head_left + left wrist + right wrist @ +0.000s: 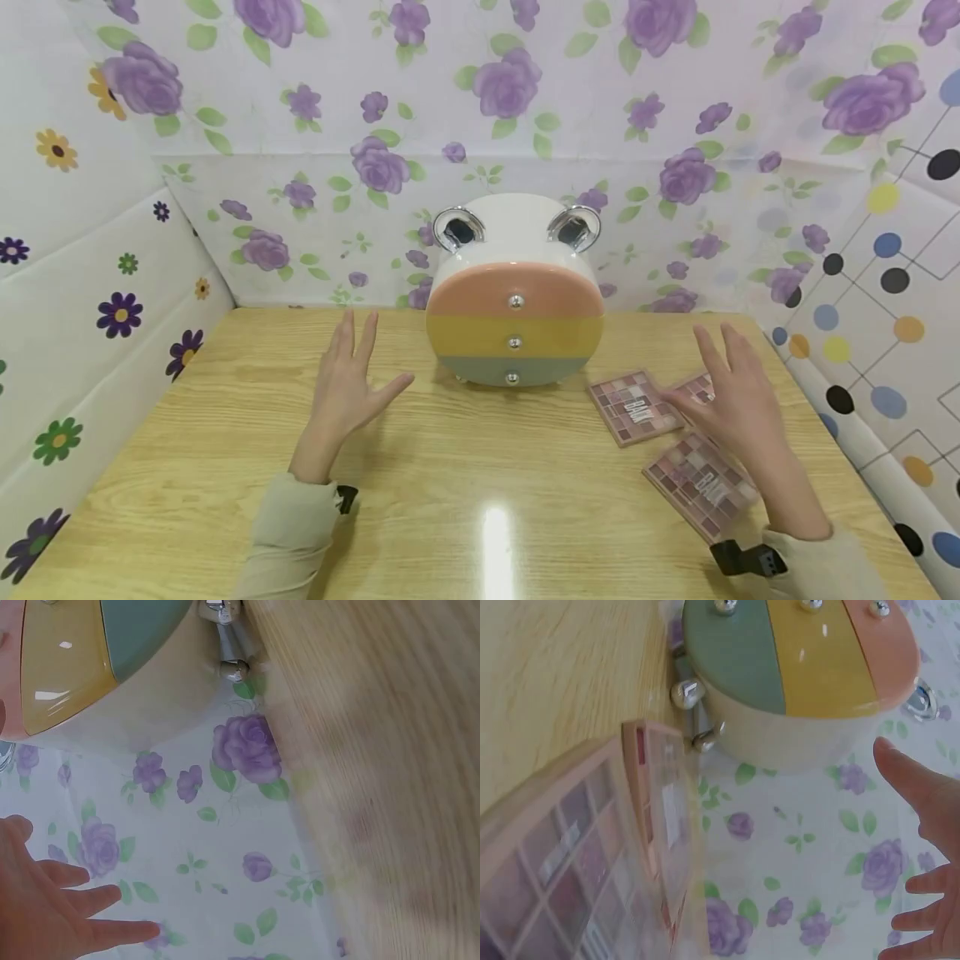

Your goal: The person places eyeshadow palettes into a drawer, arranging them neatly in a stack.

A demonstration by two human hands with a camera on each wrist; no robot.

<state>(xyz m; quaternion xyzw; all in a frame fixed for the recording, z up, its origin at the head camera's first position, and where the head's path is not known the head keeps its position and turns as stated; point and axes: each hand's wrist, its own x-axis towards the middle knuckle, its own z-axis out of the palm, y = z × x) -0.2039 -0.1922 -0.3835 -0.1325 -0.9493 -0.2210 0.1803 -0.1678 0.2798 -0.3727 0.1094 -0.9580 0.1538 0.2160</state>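
Note:
My left hand [347, 392] is held over the left part of the table, fingers straight and spread, with nothing in it. On the other side my right hand [738, 400] is spread the same way over several eyeshadow palettes and holds nothing. One palette [636, 408] lies flat to the left of that hand, another [697, 483] lies nearer the front, and a third [696, 388] is partly hidden behind the fingers. Between the hands, farther back, stands a white drawer box [513, 325] with pink, yellow and green drawer fronts, silver knobs and two silver ear-like rings on top.
The wooden table [435, 483] runs back to a wall of purple-flowered cloth [378, 167]. Cloth with coloured flowers [120, 315] hangs on the left, and dotted cloth [888, 402] on the right. Small silver feet [688, 694] hold the box off the table.

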